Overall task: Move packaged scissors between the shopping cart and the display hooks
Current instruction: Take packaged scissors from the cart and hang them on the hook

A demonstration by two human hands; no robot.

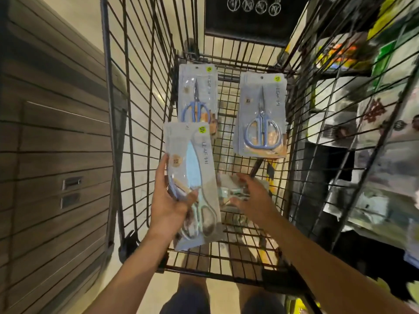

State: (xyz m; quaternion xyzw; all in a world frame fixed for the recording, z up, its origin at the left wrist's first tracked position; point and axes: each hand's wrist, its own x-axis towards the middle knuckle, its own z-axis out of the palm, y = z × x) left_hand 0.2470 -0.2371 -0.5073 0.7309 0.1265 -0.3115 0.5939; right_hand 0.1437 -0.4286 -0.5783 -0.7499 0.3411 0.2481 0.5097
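Packs of scissors lie in and above a black wire shopping cart [140,87], seen from over its basket. The left hand [169,200] grips the nearest pack [192,177], thumb across its clear front and fingers curled behind its left edge, holding it above the near end of the cart. This pack holds pale mint-handled scissors with a light blue blade cover; grey lettering down its right side begins "LEAF", and the characters after it are too blurred to read. A round yellow sticker [201,129] sits at its top right corner, its print illegible.

The right hand [251,198] reaches into the cart with fingers spread and loose, grasping nothing, hovering just over a blurred pack [229,189] on the cart floor.

Farther in, two more packs rest on the cart bottom, well apart from each other. The left one [198,94] holds blue-handled scissors and is partly covered by the held pack. The right one [261,114] shows blue-grey wide-loop handles, the same "LEAF" lettering and a yellow sticker.

At the cart's far end hangs a black sign [251,17] with four white circled pictograms. Blurred store shelves [374,109] stand to the right, and a brown slatted wall panel [52,132] to the left.
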